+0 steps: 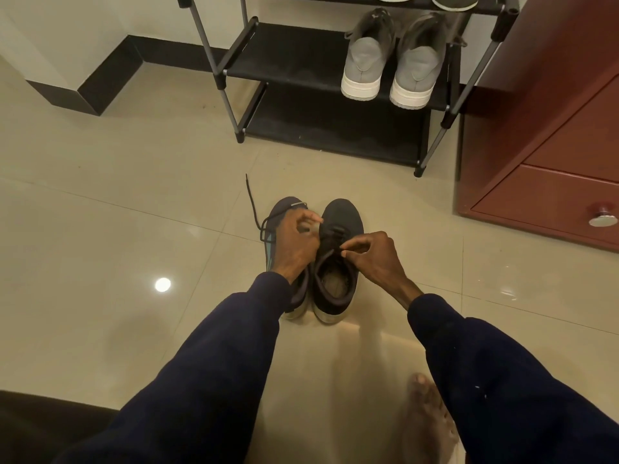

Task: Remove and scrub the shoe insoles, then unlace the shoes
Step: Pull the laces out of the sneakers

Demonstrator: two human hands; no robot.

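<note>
Head view, looking down at a beige tiled floor. Dark shoes, count two, stand side by side and touching on the floor straight ahead of the person, long axes running away from the viewer, toes towards the shoe rack, heels nearest. Left shoe: mostly covered by the left hand and its sleeve; one loose lace trails from it over the floor, tip pointing away. Right shoe: opening in view, with a pale insole inside. Right hand: grip clamped, thumb and fingertips pinching a lace strand at the top of the right shoe's lacing. Left hand: fingers curled over the gap between the two toes, blurred; whether its grip has closed on anything cannot be told. Shoe rack: black shelves, grey poles, carrying one pair of grey sneakers with white soles, heels towards the viewer; two further soles above them are cut off by the top edge. Red-brown drawer cabinet at right, one round knob showing, cut off by the frame. One bare foot at the bottom, blurred.
</note>
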